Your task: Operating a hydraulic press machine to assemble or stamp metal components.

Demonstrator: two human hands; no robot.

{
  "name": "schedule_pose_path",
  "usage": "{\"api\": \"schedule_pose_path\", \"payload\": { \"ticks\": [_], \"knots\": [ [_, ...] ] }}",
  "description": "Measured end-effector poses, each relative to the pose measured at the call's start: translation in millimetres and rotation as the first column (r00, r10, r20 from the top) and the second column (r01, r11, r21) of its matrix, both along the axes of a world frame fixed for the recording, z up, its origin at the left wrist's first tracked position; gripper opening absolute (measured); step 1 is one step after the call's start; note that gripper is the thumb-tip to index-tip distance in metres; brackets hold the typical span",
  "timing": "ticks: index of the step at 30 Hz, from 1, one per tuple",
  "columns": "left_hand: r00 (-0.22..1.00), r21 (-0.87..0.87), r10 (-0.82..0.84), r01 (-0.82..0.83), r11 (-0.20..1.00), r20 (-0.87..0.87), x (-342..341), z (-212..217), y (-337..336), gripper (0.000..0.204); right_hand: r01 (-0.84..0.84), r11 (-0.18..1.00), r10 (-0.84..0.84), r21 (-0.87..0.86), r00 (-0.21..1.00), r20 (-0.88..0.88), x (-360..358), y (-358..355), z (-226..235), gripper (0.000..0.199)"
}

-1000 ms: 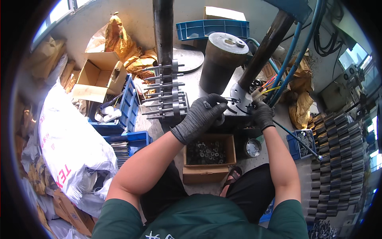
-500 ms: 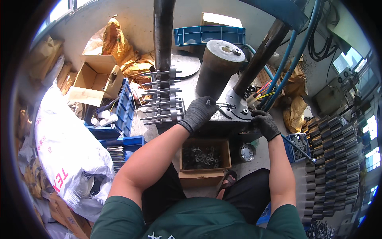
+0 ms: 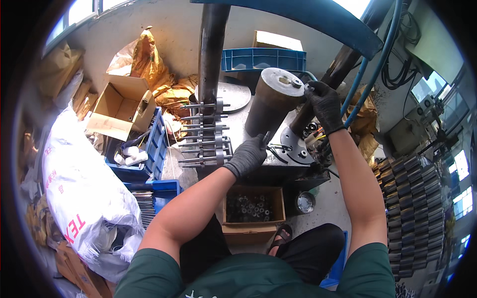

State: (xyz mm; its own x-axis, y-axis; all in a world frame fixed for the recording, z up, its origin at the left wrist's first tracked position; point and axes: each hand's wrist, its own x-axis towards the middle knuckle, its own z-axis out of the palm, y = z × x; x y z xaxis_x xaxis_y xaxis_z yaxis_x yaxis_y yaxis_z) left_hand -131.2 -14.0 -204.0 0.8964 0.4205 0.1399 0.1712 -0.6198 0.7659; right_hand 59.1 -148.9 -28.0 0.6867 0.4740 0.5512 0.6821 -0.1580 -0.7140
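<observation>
**First:** What is the left hand [image 3: 248, 158] doing now?

**Second:** It is wearing a grey glove, and it is grasping a small metal pin [image 3: 267, 137]. The pin's tip is standing up between the thumb and the fingers. The hand is staying low, just before the foot of the thick metal cylinder [image 3: 271, 109].

**First:** And the right hand [image 3: 326, 107]?

**Second:** This one is reaching higher, to the right edge of the cylinder's top. Its fingers are bending near a small metal ring [image 3: 296, 83], which is lying on that top. Something small and pale is showing at the fingertips, but I cannot tell whether the hand is gripping it.

**First:** What is lying around the hands?

**Second:** To the left of the left hand, a row of metal rods [image 3: 203, 143] is pointing sideways, near the foot of a dark post [image 3: 212, 59]. To its right, a curved metal plate [image 3: 298, 140] is resting near the cylinder, with another small ring [image 3: 303, 153] on it. Below, a cardboard box [image 3: 248, 232] is holding many loose washers [image 3: 256, 210].
</observation>
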Motion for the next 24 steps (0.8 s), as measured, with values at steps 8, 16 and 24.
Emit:
{"api": "schedule_pose_path", "payload": {
  "ticks": [8, 16, 24],
  "knots": [
    [0.981, 0.177, 0.007, -0.042, 0.983, 0.193, -11, 10, -3, 0.023, 0.224, 0.931, -0.143, -0.289, 0.95, 0.276, 8, 49, 8, 0.033],
    [0.989, 0.154, 0.02, -0.044, 0.987, 0.15, -8, 4, 1, 0.03, 0.263, 0.931, -0.158, -0.252, 0.915, 0.37, 6, 47, 4, 0.033],
    [0.992, 0.0, -0.088, 0.089, 0.996, -0.085, -18, 22, 0, 0.035, 0.053, 0.998, -0.055, 0.019, 0.989, 0.135, -34, -25, -24, 0.025]
  ]
}}
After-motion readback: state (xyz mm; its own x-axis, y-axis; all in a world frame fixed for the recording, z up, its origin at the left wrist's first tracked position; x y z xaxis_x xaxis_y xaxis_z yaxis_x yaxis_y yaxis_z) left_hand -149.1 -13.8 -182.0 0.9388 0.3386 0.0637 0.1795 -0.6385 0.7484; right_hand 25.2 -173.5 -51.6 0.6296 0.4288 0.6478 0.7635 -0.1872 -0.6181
